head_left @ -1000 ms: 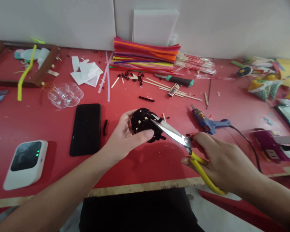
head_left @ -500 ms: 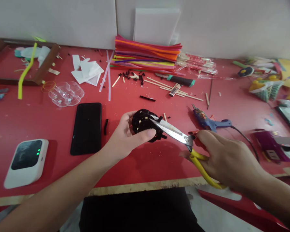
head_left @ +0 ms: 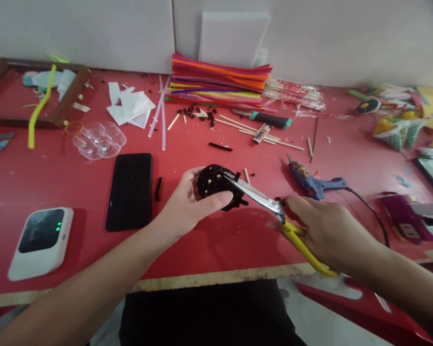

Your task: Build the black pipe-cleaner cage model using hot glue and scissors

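Scissors (head_left: 250,192) have closed a little since the earlier frame, and the right hand (head_left: 321,226) has edged left with them; the left hand (head_left: 191,211) and the black piece (head_left: 213,185) have hardly shifted. From where I stand, the piece lies left of the right hand and slightly farther off, above the bench (head_left: 209,254). Roundish, it shows no clear long axis, though short stubs poke out toward the right hand. The left hand is nearer, in contact: thumb across the close side, fingers curled behind, parted only by the piece's width. The right hand is wrapped about the yellow handles, and the blades, almost together, run leftward and away to the piece's upper right. Whether the tips touch or merely overlap it, I can't tell. Beyond the right hand rests a glue gun (head_left: 312,180); left of the left hand, a phone (head_left: 129,192).
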`<state>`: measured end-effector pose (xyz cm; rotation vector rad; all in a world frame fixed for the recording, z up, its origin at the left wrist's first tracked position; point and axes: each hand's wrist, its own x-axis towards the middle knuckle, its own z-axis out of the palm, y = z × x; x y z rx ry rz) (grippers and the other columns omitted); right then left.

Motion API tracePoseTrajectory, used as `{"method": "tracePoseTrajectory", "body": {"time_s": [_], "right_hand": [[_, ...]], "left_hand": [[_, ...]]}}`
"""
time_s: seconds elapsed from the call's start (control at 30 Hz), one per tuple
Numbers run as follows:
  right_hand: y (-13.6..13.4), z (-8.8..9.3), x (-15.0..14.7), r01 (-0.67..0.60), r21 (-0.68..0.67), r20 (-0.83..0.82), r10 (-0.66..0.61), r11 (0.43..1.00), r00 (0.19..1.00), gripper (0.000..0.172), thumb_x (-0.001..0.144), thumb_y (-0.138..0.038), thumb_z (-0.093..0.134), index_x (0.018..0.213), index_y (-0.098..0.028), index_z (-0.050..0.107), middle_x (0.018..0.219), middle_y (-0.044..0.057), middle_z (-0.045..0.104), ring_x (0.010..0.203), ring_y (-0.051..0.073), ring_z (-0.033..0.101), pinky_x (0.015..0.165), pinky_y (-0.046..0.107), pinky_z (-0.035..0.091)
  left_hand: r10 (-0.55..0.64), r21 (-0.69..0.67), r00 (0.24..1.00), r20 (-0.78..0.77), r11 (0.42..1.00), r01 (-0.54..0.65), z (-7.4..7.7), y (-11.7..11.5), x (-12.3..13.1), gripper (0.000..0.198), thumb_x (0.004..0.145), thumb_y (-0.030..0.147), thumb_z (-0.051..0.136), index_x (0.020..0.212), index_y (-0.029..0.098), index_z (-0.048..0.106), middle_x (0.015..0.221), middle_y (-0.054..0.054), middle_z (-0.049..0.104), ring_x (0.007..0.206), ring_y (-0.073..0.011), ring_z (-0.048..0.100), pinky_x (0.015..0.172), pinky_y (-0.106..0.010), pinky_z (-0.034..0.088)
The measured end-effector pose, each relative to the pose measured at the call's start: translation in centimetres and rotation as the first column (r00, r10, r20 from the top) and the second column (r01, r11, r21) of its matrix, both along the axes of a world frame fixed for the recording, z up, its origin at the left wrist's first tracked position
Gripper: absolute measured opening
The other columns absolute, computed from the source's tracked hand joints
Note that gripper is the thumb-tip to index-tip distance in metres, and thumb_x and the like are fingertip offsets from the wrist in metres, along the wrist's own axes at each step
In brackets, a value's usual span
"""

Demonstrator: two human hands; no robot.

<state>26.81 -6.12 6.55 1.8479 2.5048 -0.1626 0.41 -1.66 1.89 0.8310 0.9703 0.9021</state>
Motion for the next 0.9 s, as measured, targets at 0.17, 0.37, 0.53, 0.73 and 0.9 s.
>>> {"method": "tracePoseTrajectory", "body": {"time_s": [0.17,0.37,0.53,0.73,0.9], "right_hand": [[0.0,-0.3,0.3,0.014,-0.091,-0.046,-0.019,0.996,0.999,0.058,0.101,-0.078,0.018,0.073,-0.03,0.029,0.053,-0.001,0.049,0.044,0.017,0.046,0.05,0.03,0.027],[-0.5,-0.5,1.5,0.011,-0.049,-0.156,-0.019,0.999,0.988,0.049,0.1,-0.072,0.04,0.081,-0.027,0.04,0.061,-0.001,0.051,0.048,0.016,0.045,0.049,0.031,0.029],[-1.4,-0.7,1.3,-0.023,-0.033,-0.259,0.014,0.999,0.966,0.042,0.103,-0.063,0.043,0.081,-0.028,0.037,0.061,-0.004,0.049,0.047,0.015,0.044,0.047,0.03,0.033],[-1.8,-0.3,0.1,-0.07,0.007,-0.213,0.07,0.998,0.974,0.041,0.103,-0.063,0.045,0.082,-0.028,0.039,0.062,-0.003,0.051,0.047,0.016,0.049,0.048,0.029,0.036],[-1.9,-0.4,-0.2,-0.097,0.05,-0.147,0.103,0.994,0.984,0.044,0.103,-0.065,0.043,0.083,-0.026,0.042,0.062,-0.001,0.054,0.048,0.019,0.056,0.048,0.029,0.035]], "left_hand": [[-0.025,0.003,1.0,0.014,1.0,0.025,0.0,0.0,0.0,0.075,0.071,0.043,0.094,0.128,0.016,0.055,0.13,-0.016,0.069,0.124,-0.0348,0.068,0.108,-0.056,0.053],[0.065,0.048,0.997,0.048,0.997,-0.067,-0.4,0.1,-0.1,0.071,0.069,0.041,0.095,0.126,0.023,0.056,0.132,-0.011,0.069,0.131,-0.0332,0.064,0.112,-0.052,0.049],[0.169,-0.022,0.975,0.145,0.986,-0.167,-0.6,0.4,-0.1,0.08,0.062,0.039,0.097,0.126,0.029,0.049,0.126,-0.005,0.067,0.132,-0.0308,0.062,0.114,-0.052,0.048],[0.143,-0.105,0.98,0.138,0.986,-0.129,-0.3,0.4,-0.1,0.096,0.06,0.038,0.098,0.138,0.034,0.042,0.127,-0.002,0.065,0.129,-0.0285,0.062,0.118,-0.053,0.045],[0.071,0.019,0.988,0.137,0.997,-0.075,-0.4,0.1,-0.1,0.076,0.064,0.041,0.097,0.127,0.028,0.055,0.133,-0.005,0.065,0.134,-0.0311,0.061,0.116,-0.051,0.049]]}}
